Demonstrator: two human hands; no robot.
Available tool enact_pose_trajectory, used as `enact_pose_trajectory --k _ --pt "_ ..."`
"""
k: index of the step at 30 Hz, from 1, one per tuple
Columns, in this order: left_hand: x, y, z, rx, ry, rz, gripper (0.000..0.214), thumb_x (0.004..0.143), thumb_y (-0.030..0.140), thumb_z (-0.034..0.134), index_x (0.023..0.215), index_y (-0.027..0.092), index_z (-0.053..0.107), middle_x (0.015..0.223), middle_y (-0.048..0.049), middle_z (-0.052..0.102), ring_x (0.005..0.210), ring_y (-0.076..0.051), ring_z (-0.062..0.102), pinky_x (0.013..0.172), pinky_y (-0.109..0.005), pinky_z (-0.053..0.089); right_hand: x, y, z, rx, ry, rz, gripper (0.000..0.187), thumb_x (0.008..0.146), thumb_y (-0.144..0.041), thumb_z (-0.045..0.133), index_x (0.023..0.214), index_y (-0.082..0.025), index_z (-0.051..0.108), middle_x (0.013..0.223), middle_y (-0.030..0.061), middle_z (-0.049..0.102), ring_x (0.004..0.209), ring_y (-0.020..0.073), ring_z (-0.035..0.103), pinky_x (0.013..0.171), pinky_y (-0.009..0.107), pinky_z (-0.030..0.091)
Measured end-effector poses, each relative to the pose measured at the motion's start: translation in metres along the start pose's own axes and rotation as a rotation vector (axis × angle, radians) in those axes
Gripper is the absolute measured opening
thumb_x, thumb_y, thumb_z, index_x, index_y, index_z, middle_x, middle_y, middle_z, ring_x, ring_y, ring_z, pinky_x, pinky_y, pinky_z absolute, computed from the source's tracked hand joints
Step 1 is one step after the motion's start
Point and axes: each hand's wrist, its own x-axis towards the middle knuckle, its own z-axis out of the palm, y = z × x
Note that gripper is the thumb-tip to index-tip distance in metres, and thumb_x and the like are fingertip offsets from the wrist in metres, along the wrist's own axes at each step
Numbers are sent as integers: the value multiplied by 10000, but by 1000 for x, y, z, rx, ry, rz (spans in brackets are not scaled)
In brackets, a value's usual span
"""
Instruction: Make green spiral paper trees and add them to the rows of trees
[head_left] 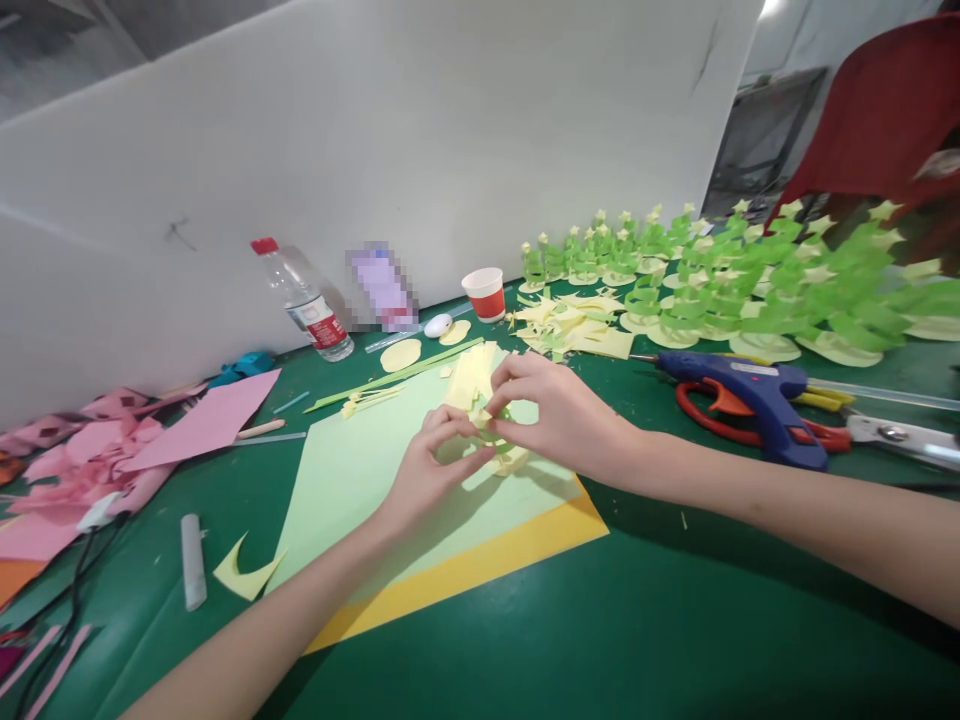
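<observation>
A small paper tree (pixel 508 462), with a green curled strip and a pale yellow base, stands on light green paper (pixel 352 480). My left hand (pixel 431 465) pinches its upper part from the left. From the right, my right hand (pixel 559 420) has thumb and index finger closed on it near the top. Fingers cover most of the tree, so its tip is hard to make out. Just behind it lie pale yellow paper strips (pixel 470 372). Thin green strips (pixel 397 376) lie along the paper's far edge.
Finished paper trees (pixel 750 290) with stars crowd the back right. A blue glue gun (pixel 757 390) lies over red-handled scissors (pixel 832 437). Yellow scraps (pixel 574 325), a paper cup (pixel 485 295) and a water bottle (pixel 311 315) stand behind. Pink paper (pixel 202 425) lies left.
</observation>
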Motion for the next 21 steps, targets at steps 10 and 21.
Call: enact_pose_trajectory --k 10,21 --pt "5 -4 -2 -62 -35 4 60 717 301 630 702 287 687 807 -30 576 808 -226 546 712 -400 471 0 -1 0 -24 0 0 89 714 -122 581 672 -146 656 777 38 547 771 136 478 683 273 385" --pt "4 -4 -3 -54 -37 23 107 719 385 628 705 307 701 783 -41 583 784 -235 550 683 -404 482 1 -4 -2 -32 -29 25 86 717 -117 574 678 -124 651 784 45 546 769 134 462 674 270 382"
